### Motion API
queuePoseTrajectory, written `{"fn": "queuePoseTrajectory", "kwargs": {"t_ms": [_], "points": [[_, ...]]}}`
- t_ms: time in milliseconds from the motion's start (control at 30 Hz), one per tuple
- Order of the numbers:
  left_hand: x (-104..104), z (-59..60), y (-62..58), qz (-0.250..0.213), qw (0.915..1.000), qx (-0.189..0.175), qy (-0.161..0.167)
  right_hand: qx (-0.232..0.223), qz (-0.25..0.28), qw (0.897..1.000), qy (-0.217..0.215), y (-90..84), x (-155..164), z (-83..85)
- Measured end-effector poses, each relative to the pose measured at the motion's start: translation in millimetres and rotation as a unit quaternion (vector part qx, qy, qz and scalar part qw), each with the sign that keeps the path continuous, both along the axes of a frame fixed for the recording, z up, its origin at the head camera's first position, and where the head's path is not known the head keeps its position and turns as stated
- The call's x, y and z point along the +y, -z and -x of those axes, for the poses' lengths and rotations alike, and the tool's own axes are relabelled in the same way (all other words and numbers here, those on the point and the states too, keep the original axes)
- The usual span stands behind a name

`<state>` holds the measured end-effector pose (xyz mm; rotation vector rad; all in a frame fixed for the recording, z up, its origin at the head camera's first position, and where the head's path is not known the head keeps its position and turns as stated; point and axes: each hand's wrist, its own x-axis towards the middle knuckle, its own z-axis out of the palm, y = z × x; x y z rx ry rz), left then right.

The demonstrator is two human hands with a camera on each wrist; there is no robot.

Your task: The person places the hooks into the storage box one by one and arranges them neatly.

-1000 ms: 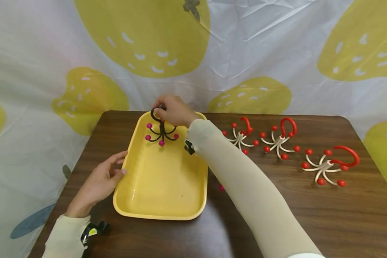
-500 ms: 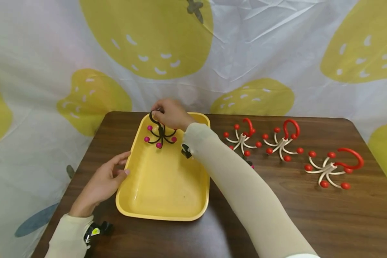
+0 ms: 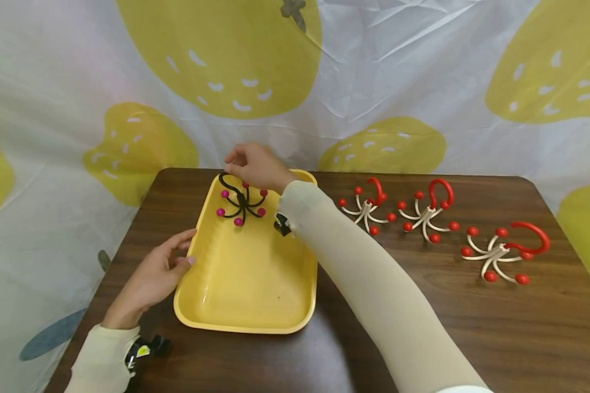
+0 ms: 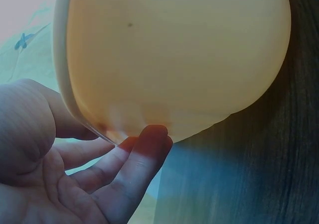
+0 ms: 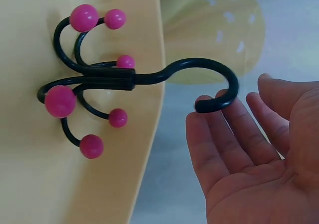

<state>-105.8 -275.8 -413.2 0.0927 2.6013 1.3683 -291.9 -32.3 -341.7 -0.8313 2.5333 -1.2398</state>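
A hook (image 3: 240, 203) lies in the tray's (image 3: 246, 322) far end; three more hooks (image 3: 425, 213) sit in a row on the tabletop (image 3: 472, 327) to its right.

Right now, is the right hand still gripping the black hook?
No: the right hand lies open, fingers straight, beside the black hook, which rests in the yellow tray.

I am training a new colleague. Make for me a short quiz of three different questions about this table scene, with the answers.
1. True or false: the right hand grips the black hook.
2. How many red-and-white hooks lie on the table?
3. Which does the left hand touch: A) a red hook, B) the yellow tray's rim, C) the curtain?

Key: 1 false, its fingers are open, apart from the hook; 2 three; 3 B.
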Motion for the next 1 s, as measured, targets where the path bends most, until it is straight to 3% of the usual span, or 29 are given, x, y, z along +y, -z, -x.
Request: {"fn": "queuePoseTrajectory", "kwargs": {"t_ms": [200, 367, 700, 1000], "points": [[0.6, 1.5, -0.9, 0.004, 1.0000, 0.001, 0.000, 0.024, -0.007, 1.000, 0.006, -12.5, 3.5, -0.8], [0.5, -0.5, 0.4, 0.012, 0.9999, 0.002, -0.001, 0.064, -0.002, 0.998, -0.003, -24.9, 8.9, -10.7], [0.3, -1.5, -0.4, 0.013, 0.9999, 0.004, 0.004, 0.118, 0.007, 0.992, -0.038, -65.9, 21.5, -42.9], [-0.2, -2.9, 2.0, 0.007, 1.0000, 0.005, 0.004, 0.120, 0.099, 0.985, -0.070, -92.7, 47.2, -84.9]]}}
